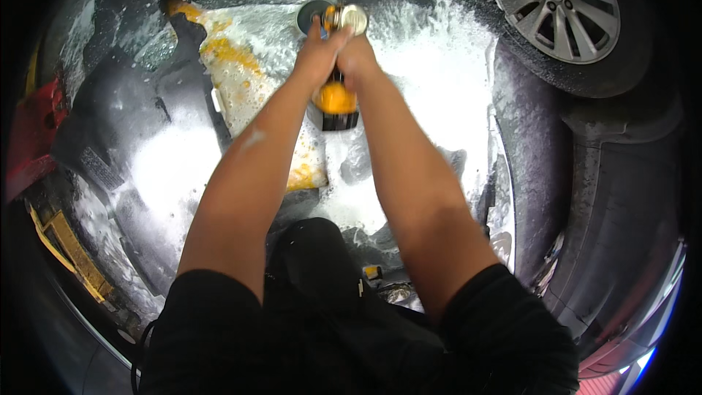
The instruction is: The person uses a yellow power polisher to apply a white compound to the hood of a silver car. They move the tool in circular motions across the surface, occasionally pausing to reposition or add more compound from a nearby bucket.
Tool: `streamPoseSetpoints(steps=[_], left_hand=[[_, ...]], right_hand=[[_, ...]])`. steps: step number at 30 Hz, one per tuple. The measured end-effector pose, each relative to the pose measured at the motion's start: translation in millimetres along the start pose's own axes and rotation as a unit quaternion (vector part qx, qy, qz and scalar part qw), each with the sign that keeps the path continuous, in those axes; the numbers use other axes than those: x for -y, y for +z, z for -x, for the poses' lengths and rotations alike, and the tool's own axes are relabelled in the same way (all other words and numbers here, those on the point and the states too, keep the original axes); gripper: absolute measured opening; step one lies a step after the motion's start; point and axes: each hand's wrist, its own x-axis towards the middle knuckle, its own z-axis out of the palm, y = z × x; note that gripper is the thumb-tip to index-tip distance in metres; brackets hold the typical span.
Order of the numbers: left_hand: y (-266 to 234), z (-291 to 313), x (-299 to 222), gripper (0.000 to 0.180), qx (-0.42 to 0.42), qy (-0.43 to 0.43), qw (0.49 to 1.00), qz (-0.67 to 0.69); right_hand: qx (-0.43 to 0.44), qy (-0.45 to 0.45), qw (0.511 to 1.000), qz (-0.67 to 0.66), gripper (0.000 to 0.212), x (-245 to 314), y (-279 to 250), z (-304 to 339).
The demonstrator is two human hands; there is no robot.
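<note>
Both arms reach straight ahead, and my hands meet round a yellow-and-black cordless angle grinder (336,97). My left hand (316,58) is closed on its left side, near the head. From the right, my right hand (354,56) wraps the body, fingers largely hidden. The battery end points back toward me. At the far end show a round silver head (353,20) and, left of it, a dark round disc (314,17). Below the tool lies a dark surface (431,66) strewn with bright white material; whether the disc touches it cannot be told.
A worn white-and-yellow panel (234,80) lies left of the tool, beside a curved black sheet (164,99). At the upper right stands a silver-spoked car wheel (559,0) above a dark bumper-like part (607,212). Red (36,135) and yellow pieces (77,256) edge the left.
</note>
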Motion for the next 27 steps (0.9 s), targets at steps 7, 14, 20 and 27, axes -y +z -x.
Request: streamPoseSetpoints(steps=[7, 14, 20, 27], left_hand=[[-37.1, 46.4, 38.2, 0.048, 0.002, 0.154, 0.961, -0.229], [-75.3, -49.6, 68.5, 0.081, -0.071, 0.219, 0.712, -0.664], [-61.7, -64.9, 97.2, 0.081, -0.072, 0.174, 0.708, -0.680], [-52.6, -57.3, 69.4, 0.089, -0.015, 0.066, 0.686, -0.724]], right_hand=[[-0.133, 0.025, 0.959, 0.247, 0.077, -34.0, -73.9, 165.7], [-0.143, 0.060, 0.972, 0.178, 0.073, -26.5, -73.2, 232.7], [-0.111, -0.040, 0.953, 0.280, 0.084, 18.7, -53.2, 121.8], [-0.057, 0.017, 0.927, 0.370, 0.071, 119.4, -80.4, -16.5]])
